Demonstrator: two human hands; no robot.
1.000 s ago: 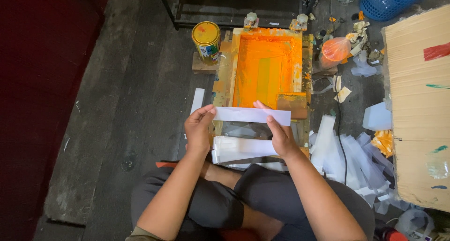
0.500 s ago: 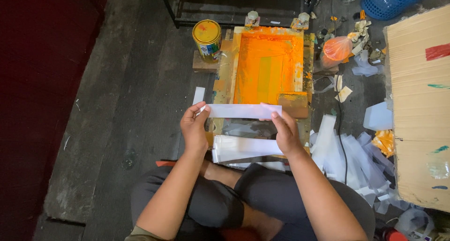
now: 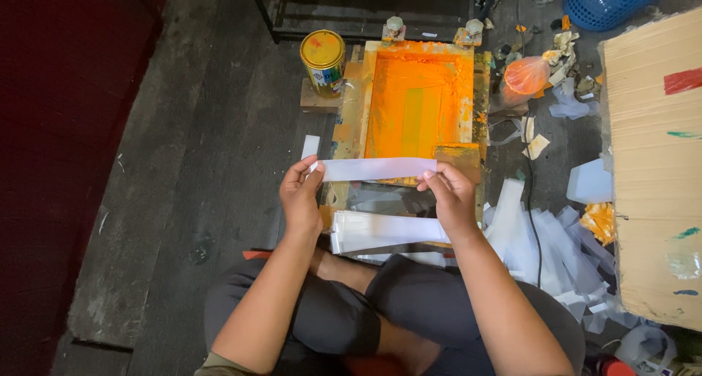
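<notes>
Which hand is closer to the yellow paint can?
Left. The left hand sits below the yellow paint can; the right hand is farther over, holding the white strip's other end.

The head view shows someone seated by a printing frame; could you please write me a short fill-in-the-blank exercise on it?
1. The left hand and right hand hold a white strip by its two ____.
2. The ink in the screen frame is ____.
3. The yellow can stands to the ____ of the frame.
4. The basket is ____.

Missing words: ends; orange; left; blue

White strip raised nearer the orange screen frame, hands spread slightly wider
</notes>
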